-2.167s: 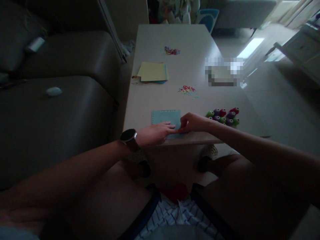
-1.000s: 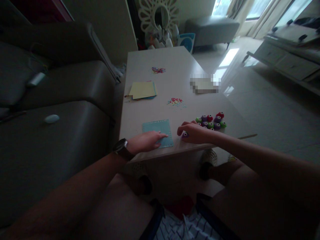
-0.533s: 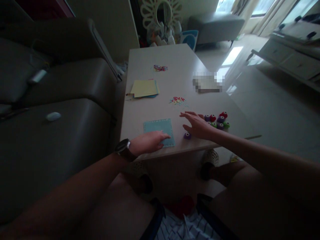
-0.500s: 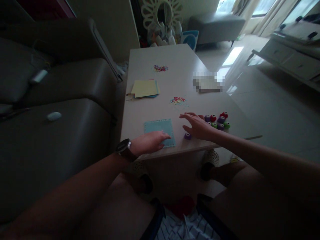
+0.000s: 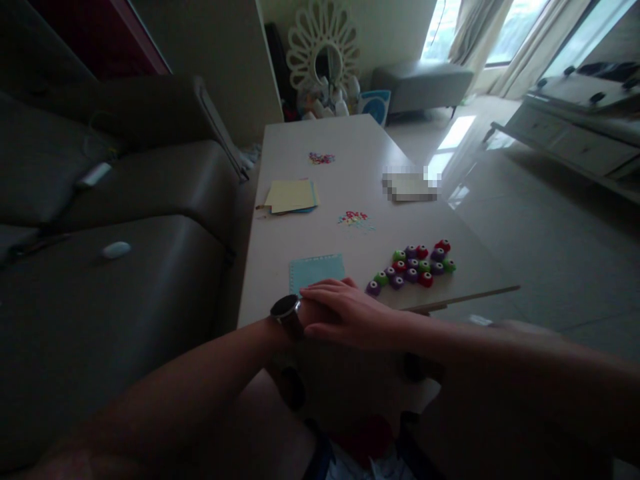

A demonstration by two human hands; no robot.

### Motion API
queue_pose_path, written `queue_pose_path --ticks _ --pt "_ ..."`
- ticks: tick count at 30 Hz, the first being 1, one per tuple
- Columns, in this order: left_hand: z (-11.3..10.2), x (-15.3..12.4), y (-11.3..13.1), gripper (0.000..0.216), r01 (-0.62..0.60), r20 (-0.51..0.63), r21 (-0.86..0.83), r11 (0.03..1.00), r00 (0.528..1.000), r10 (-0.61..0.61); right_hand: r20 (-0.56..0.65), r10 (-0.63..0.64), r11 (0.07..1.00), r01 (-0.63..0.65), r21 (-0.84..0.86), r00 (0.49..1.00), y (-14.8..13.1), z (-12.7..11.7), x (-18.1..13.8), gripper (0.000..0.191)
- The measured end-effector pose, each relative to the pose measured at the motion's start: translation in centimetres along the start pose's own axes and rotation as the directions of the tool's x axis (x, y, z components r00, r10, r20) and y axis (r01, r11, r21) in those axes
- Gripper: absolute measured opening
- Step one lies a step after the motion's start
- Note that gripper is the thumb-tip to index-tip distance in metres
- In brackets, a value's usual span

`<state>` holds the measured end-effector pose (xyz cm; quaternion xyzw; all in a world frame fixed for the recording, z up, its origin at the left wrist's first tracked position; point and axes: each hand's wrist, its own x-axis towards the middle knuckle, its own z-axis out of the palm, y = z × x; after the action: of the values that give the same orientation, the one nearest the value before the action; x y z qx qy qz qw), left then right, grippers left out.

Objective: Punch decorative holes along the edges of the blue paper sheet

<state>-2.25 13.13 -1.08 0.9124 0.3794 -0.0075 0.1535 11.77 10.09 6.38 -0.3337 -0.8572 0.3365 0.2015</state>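
My right hand [image 5: 357, 315] lies across the top of my left hand [image 5: 316, 312], fingers stretched out towards the wristwatch [image 5: 285, 306] on my left wrist. The fingers of my left hand are hidden underneath. Just beyond both hands is a light blue square sheet [image 5: 317, 269] with small marks along its edges, its lower part covered by the hands. To the right of it stand several small round red, purple and green pieces [image 5: 412, 263] with white tops and dark centres, grouped in rough rows. I see nothing held in my right hand.
A scatter of small coloured bits [image 5: 354, 218] lies mid-table, with another coloured pile [image 5: 321, 159] farther back. Stacked yellow and blue sheets [image 5: 290, 196] are at the left. A blurred-out item [image 5: 412, 187] sits near the table's right edge. A sofa [image 5: 150, 280] borders the left.
My right hand has moved left from beside the small round pieces onto my left hand. My left hand has drawn back from the blue sheet. The view has tilted up slightly.
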Motion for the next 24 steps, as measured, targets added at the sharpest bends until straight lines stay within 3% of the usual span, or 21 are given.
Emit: queue_pose_path --ticks 7,12,16,19,24 --pt "1.9 0.3 1.3 0.046 0.205 0.039 0.083 0.975 0.977 -0.209 -0.089 0.038 0.998 -0.035 0.044 0.995 -0.1 1.4 0.0 0.046" --pt "3.3 1.4 1.5 0.043 0.149 0.039 0.157 0.976 0.987 -0.157 -0.112 0.032 0.998 -0.026 0.054 0.993 0.5 1.6 -0.1 0.045" --pt "4.0 1.9 1.7 0.044 0.24 0.055 0.279 0.93 0.963 -0.265 -0.087 0.01 1.0 -0.008 0.022 0.996 0.6 1.3 -0.1 0.046" --pt "3.4 1.7 1.1 0.044 0.251 0.093 0.309 0.917 0.952 -0.292 -0.06 -0.003 1.0 0.004 0.014 0.998 0.4 0.8 -0.2 0.048" --pt "0.3 1.2 -0.2 0.038 0.099 0.136 0.16 0.982 0.983 -0.122 -0.035 -0.01 1.0 0.01 -0.009 0.999 0.3 -0.1 -0.3 0.046"
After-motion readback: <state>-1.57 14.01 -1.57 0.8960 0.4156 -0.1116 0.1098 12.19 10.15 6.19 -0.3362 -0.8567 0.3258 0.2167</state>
